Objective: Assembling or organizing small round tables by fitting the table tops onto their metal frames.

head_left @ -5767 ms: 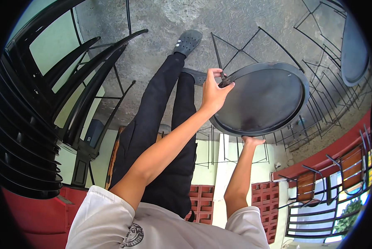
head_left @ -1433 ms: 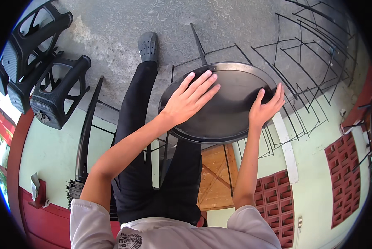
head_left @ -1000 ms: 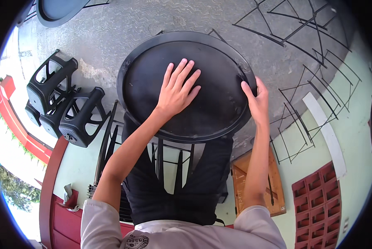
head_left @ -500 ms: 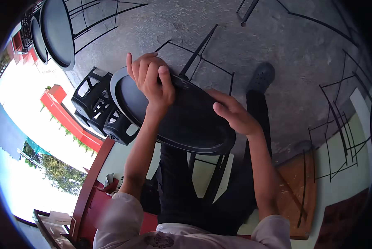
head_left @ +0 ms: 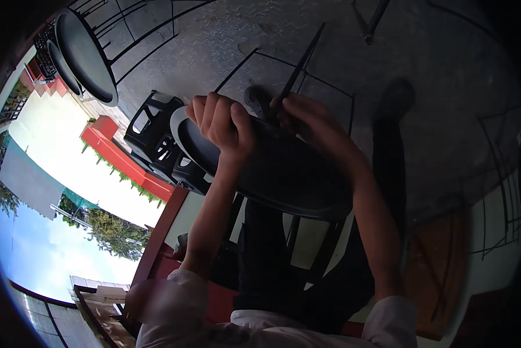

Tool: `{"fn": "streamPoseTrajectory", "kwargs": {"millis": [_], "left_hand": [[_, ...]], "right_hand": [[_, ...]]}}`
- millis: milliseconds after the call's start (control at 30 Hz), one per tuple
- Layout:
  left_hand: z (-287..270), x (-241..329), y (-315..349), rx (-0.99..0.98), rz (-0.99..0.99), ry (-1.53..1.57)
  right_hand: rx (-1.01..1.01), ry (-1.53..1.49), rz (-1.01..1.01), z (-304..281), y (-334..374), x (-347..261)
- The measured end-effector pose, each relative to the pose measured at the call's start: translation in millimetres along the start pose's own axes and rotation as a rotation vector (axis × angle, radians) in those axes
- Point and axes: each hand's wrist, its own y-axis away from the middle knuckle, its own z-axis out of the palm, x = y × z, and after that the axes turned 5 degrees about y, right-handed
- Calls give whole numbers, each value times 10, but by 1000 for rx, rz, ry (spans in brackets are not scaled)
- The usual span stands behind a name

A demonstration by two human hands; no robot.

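A large black oval tray-like top [head_left: 283, 182] with a raised rim lies tilted above my lap. My left hand [head_left: 221, 127] is closed over its far left edge, fingers curled around the rim. My right hand [head_left: 315, 123] is at the far edge, its fingers closed around the lower end of a slanting black metal bar [head_left: 304, 61]. Deep shadow covers the fingertips and the joint there. The bar belongs to a thin black wire frame [head_left: 231, 72] that reaches over the floor beyond the top.
Two black oval trays [head_left: 86, 58] stand at the upper left beside wire racks. A black plastic stool [head_left: 156, 124] is left of my left hand. More wire frames [head_left: 507, 180] lean at the right, near a brown wooden board [head_left: 437, 272]. My shoe [head_left: 398, 95] rests on the grey floor.
My right hand has moved from the top's right edge, up and left, to the metal bar. My left hand keeps its hold on the rim. The picture is darker and has shifted.
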Motion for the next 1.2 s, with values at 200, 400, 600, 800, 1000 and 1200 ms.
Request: {"fn": "streamPoseTrajectory", "kwargs": {"millis": [200, 400, 600, 800, 1000, 1200], "left_hand": [[70, 2, 23, -49, 1, -68], [86, 35, 534, -95, 1, -30], [-11, 258, 1607, -348, 95, 5], [59, 503, 1718, -497, 487, 150], [92, 529, 1637, -619, 810, 158], [97, 483, 1707, -549, 885, 102]], "right_hand": [[-41, 79, -90, -108, 25, -93], [138, 323, -311, -576, 264, 20], [461, 385, -244, -852, 794, 682], [564, 1, -167, -646, 1290, 1720], [645, -763, -313, -90, 1194, 2578], [322, -1093, -527, -28, 1039, 2748]]}}
